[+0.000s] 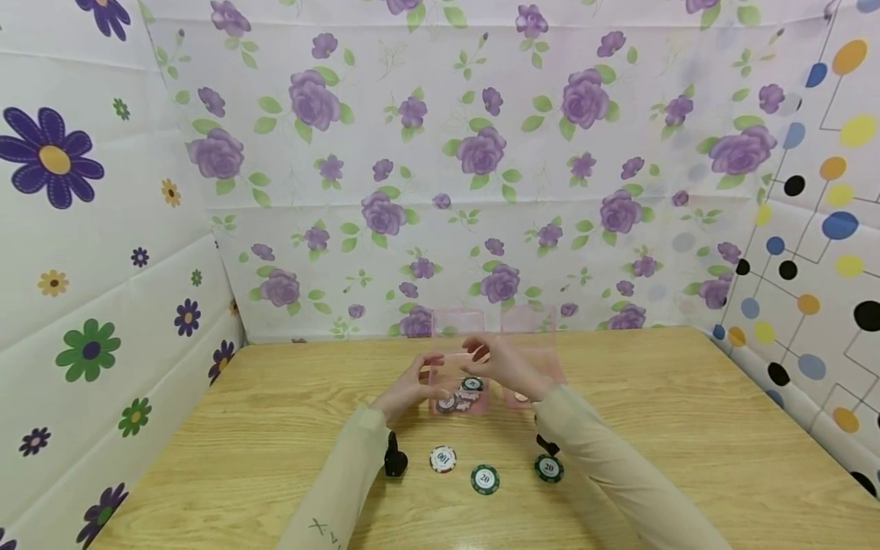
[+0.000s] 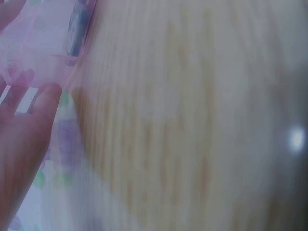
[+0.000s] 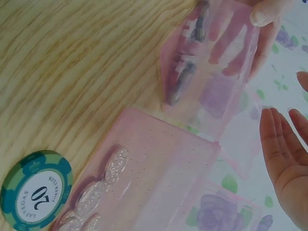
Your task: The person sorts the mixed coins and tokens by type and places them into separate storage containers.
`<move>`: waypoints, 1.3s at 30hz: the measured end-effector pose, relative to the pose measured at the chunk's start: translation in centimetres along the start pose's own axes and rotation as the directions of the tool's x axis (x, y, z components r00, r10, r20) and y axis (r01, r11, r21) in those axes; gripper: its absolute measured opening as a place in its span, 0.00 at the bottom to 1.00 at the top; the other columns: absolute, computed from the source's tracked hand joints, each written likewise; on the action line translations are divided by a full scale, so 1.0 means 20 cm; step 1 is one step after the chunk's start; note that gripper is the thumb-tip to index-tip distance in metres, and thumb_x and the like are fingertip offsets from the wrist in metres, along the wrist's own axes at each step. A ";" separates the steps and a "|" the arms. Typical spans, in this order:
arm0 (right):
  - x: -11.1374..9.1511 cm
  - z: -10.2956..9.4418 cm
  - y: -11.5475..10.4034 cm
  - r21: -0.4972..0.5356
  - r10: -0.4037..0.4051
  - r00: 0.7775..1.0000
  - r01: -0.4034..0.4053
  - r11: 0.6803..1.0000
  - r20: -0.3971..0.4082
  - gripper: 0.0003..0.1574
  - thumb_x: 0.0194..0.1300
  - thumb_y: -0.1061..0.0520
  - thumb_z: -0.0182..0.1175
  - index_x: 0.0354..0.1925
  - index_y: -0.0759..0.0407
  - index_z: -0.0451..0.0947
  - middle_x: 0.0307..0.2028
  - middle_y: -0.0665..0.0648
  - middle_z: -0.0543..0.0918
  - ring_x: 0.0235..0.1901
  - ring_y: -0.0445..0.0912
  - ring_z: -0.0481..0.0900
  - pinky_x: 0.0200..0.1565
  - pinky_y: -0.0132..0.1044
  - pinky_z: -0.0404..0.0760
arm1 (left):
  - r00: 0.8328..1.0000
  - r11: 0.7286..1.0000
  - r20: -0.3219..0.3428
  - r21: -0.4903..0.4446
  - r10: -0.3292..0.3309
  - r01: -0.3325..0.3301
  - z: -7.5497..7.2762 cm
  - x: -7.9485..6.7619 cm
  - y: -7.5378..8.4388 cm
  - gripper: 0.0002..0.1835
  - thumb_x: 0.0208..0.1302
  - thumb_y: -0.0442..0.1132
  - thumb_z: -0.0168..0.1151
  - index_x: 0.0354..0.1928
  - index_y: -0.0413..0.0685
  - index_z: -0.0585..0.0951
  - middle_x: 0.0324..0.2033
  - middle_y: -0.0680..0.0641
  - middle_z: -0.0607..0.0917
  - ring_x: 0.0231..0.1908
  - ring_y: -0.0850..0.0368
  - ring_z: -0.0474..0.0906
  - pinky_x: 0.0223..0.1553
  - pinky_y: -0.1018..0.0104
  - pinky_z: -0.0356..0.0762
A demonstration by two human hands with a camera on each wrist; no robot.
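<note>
My left hand [image 1: 412, 388] grips the left pink see-through box [image 1: 440, 409], its thumb at the rim and its fingers against the wall. Poker chips [image 1: 447, 402] lie inside, with a dark green one [image 1: 471, 384] among them. My right hand [image 1: 507, 367] is held above the boxes, fingers loosely bent, holding nothing. In the right wrist view this hand [image 3: 291, 163] is apart from both boxes. A second pink box [image 3: 159, 163] stands beside the first and contains several silvery embossed discs [image 3: 91, 198]. In the head view my right hand partly hides it.
On the table [image 1: 289, 451] in front of the boxes lie a white and red 100 chip [image 1: 443, 459], a green 20 chip [image 1: 485, 479] and another green 20 chip [image 1: 549, 467]. Behind the table hangs a flowered cloth [image 1: 385, 260]. Both boxes' lids [image 1: 528, 327] stand raised.
</note>
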State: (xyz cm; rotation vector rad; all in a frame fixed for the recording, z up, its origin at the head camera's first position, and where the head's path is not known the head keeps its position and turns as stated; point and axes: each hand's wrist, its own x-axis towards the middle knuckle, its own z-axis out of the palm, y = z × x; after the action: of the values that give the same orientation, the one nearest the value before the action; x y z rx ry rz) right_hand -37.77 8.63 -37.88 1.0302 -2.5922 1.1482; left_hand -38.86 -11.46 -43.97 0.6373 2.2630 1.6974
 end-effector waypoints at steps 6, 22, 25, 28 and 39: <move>-0.03 -0.01 -0.06 -0.019 -0.073 0.997 0.073 0.997 -0.008 0.17 0.42 0.52 0.52 0.35 0.50 0.64 0.30 0.48 0.67 0.28 0.42 0.67 0.25 0.27 0.66 | 1.000 1.000 -0.002 -0.020 -0.003 0.003 0.00 0.00 0.00 0.34 0.37 0.40 0.57 0.49 0.59 0.51 0.46 0.56 0.54 0.45 0.55 0.50 0.36 0.58 0.56; -0.06 0.06 0.03 -0.055 -0.249 0.968 0.251 0.966 0.042 0.19 0.41 0.49 0.51 0.36 0.51 0.64 0.31 0.49 0.68 0.27 0.38 0.68 0.26 0.33 0.68 | 1.000 1.000 -0.019 -0.003 -0.002 0.002 0.00 0.00 0.00 0.34 0.36 0.41 0.58 0.48 0.61 0.53 0.46 0.56 0.56 0.45 0.56 0.51 0.35 0.60 0.56; -0.12 0.04 -0.07 -0.036 -0.235 0.969 0.238 0.970 0.075 0.18 0.40 0.51 0.53 0.35 0.51 0.65 0.30 0.48 0.69 0.26 0.37 0.68 0.23 0.32 0.68 | 1.000 1.000 -0.018 -0.002 -0.004 0.004 0.00 0.00 -0.01 0.34 0.36 0.41 0.58 0.48 0.62 0.53 0.46 0.56 0.56 0.44 0.58 0.51 0.35 0.60 0.57; -0.14 0.06 -0.07 0.013 -0.275 0.955 0.275 0.961 0.107 0.17 0.41 0.53 0.53 0.35 0.53 0.65 0.29 0.49 0.69 0.25 0.37 0.69 0.23 0.28 0.68 | 1.000 1.000 -0.015 0.001 0.007 -0.007 0.00 0.00 -0.02 0.34 0.35 0.42 0.58 0.48 0.62 0.53 0.46 0.56 0.56 0.44 0.59 0.52 0.35 0.61 0.57; -0.19 0.12 -0.10 0.065 -0.342 0.926 0.336 0.940 0.159 0.17 0.41 0.56 0.54 0.34 0.49 0.65 0.28 0.46 0.69 0.24 0.36 0.68 0.23 0.26 0.67 | 0.999 0.999 -0.007 0.003 0.037 -0.037 0.00 0.01 -0.02 0.36 0.33 0.45 0.59 0.48 0.60 0.52 0.46 0.56 0.55 0.45 0.56 0.51 0.35 0.62 0.58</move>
State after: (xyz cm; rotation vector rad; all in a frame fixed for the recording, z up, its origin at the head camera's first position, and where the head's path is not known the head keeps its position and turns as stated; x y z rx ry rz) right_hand -33.22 8.06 -39.73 1.5723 -2.3807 1.0636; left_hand -39.14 -11.54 -44.29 0.6794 2.2727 1.7155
